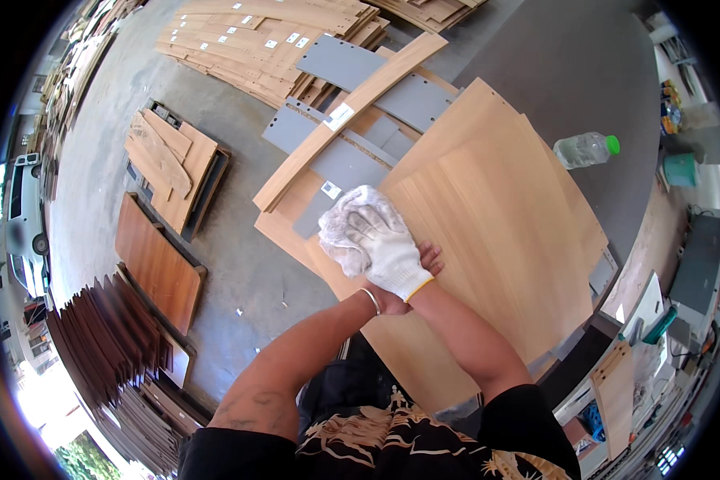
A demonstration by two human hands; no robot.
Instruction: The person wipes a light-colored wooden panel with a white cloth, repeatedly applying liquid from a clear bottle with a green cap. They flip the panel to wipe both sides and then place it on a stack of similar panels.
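My right hand (388,240) wears a white knitted glove with a yellow-edged cuff and grips a bunched white cloth (340,240). The cloth sits over the left part of a light wood-grain board (488,232). My bare left hand (431,258), with a bracelet at its wrist, crosses beneath my right wrist. Its fingertips show beyond the glove cuff, stretched out near the board's surface; the palm is hidden. Past the cloth, a long narrow wood strip (392,76) with a white label lies slantwise over grey panels (344,64).
A clear bottle with a green cap (586,150) stands on the dark surface to the right. Stacked wooden boards (256,32) lie at the far side. On the left floor are more panels (172,160), a reddish-brown board (156,260) and a row of dark brown slats (108,336).
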